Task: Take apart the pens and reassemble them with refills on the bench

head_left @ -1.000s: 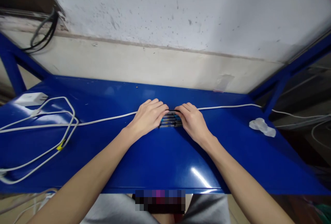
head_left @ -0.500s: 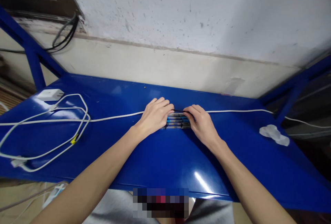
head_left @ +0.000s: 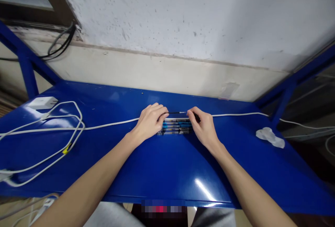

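A slim black pen point(head_left: 175, 112) with a pale tip lies level just above the centre of the frame, its tip toward the right. The left hand point(head_left: 151, 119), left of centre, pinches its other end between thumb and fingers. The right hand point(head_left: 203, 124), just right of centre, is curled with thumb and fingers drawn together around a small dark piece point(head_left: 196, 117), mostly hidden; the pen's tip points at these fingers, with a slight gap between.

Directly below the pen, a row of pens point(head_left: 173, 127) with blue and black parts lies side by side on the blue table point(head_left: 157, 171), between the hands. A white cable point(head_left: 112, 125) runs across the table behind this row and passes behind both hands. At the left of the frame it lies near more white cable in loops, which carries a yellow tag point(head_left: 66, 149), with a white plug adapter point(head_left: 43, 102) above. A crumpled translucent scrap point(head_left: 270, 137) lies at the right. Dark cables point(head_left: 62, 47) hang at the upper left, beside the stained wall point(head_left: 157, 14).
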`<state>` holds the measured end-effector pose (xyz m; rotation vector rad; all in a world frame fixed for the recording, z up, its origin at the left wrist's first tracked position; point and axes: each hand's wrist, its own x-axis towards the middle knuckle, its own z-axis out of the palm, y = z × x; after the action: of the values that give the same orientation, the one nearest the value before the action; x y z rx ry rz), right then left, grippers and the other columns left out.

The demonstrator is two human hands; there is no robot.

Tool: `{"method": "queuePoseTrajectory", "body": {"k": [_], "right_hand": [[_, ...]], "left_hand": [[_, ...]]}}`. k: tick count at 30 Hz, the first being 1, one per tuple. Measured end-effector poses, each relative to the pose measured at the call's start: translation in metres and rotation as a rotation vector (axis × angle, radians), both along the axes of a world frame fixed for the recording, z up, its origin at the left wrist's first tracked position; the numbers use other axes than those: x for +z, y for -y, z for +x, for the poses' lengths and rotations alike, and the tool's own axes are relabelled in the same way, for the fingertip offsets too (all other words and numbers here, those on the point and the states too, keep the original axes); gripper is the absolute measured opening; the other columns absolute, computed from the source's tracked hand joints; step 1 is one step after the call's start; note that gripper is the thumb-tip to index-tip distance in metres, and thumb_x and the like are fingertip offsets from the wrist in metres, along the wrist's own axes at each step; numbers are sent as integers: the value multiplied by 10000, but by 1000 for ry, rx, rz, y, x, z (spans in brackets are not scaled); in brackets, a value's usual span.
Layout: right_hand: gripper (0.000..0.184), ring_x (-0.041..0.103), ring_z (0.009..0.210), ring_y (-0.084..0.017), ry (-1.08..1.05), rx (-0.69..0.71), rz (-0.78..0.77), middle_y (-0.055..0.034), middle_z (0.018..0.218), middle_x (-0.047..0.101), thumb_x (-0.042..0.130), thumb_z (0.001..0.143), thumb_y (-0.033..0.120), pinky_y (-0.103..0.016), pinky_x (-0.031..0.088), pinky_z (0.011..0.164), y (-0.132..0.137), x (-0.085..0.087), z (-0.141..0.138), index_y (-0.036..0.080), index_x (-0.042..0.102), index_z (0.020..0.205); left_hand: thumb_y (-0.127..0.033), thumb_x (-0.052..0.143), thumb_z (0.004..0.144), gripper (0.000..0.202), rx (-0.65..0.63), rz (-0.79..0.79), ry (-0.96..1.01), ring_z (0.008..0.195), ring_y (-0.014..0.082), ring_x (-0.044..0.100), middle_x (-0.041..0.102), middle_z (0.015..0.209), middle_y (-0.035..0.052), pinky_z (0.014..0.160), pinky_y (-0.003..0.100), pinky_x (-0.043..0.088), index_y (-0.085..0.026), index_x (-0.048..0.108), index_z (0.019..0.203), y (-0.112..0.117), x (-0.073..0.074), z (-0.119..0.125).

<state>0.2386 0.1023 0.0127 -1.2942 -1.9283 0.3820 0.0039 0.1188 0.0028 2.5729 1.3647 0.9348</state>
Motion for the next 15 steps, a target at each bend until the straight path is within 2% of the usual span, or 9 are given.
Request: {"method": "queuePoseTrajectory", "body": {"k": [2, 4, 7, 10, 12, 15], "right_hand": [[345, 411, 549, -134, -19, 22, -2, 35, 621, 456, 451, 1072, 367, -307, 306, 567, 6, 2, -5, 216, 542, 776], [354, 469, 629, -146, -51, 100, 42, 7, 710, 494, 427, 1080, 353, -307, 371, 625, 12, 4, -11, 215, 511, 765], [301, 600, 939, -198, -123, 217, 97, -85, 1038, 598, 420, 1081, 314, -336, 471, 827, 19, 6, -19, 211, 524, 818], [270, 589, 1170, -235, -170, 304, 57, -119, 1232, 596, 426, 1079, 291, -370, 477, 964, 21, 6, -23, 213, 529, 842], [260, 587, 1183, -228, -186, 362, 15, -116, 1255, 593, 408, 1085, 280, -374, 471, 995, 21, 4, -24, 212, 534, 868], [239, 600, 1085, -196, -211, 406, -10, -105, 1229, 579, 386, 1094, 280, -347, 476, 951, 21, 2, -28, 205, 543, 929]], "left_hand": [[-215, 488, 1029, 204, 0, -4, 24, 816, 192, 559, 668, 822, 16, 732, 317, 400, -201, 640, 894, 1, 0, 1], [-218, 499, 1024, 194, 1, -12, 64, 767, 172, 569, 665, 809, 10, 707, 296, 412, -200, 653, 907, 2, 0, 3], [-221, 520, 1011, 181, -9, -30, 127, 659, 132, 560, 669, 786, -2, 648, 266, 406, -199, 678, 927, 5, -1, 6], [-229, 519, 1007, 196, -47, -29, 154, 611, 112, 541, 652, 736, -14, 621, 250, 388, -196, 685, 908, 9, -3, 10], [-236, 521, 997, 207, -66, -36, 168, 577, 101, 510, 607, 673, -27, 599, 243, 367, -187, 679, 873, 12, -3, 12], [-246, 544, 961, 221, -65, -117, 230, 517, 80, 419, 503, 571, -56, 553, 231, 324, -171, 649, 781, 17, -1, 18]]}}
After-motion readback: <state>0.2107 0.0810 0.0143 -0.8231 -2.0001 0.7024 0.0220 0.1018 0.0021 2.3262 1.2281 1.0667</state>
